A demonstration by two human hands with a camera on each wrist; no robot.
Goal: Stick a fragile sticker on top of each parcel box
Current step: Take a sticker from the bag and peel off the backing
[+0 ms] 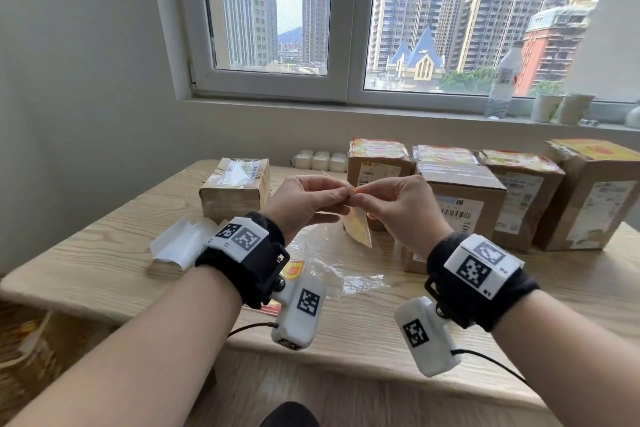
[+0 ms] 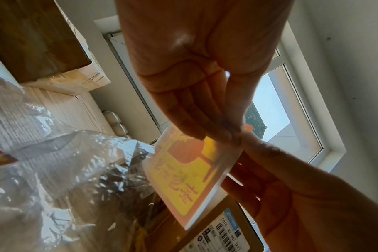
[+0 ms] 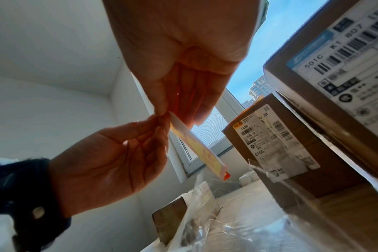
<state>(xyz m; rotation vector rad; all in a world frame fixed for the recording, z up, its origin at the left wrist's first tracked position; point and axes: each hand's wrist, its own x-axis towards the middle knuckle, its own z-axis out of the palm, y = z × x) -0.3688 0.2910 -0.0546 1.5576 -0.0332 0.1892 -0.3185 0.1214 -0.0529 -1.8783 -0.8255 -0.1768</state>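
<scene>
Both hands are raised over the table and pinch the top corner of one yellow and orange fragile sticker, which hangs down on its white backing. My left hand pinches from the left and my right hand from the right, fingertips touching. The left wrist view shows the sticker's printed face; in the right wrist view the sticker is edge-on. A taped parcel box at the left has a bare top. Several boxes at the right, such as the nearest one, carry yellow stickers on top. Another box in front has a bare top.
A crumpled clear plastic bag with more stickers lies under my hands. White backing papers lie at the left. A small box sits below my right wrist. A bottle and cups stand on the windowsill.
</scene>
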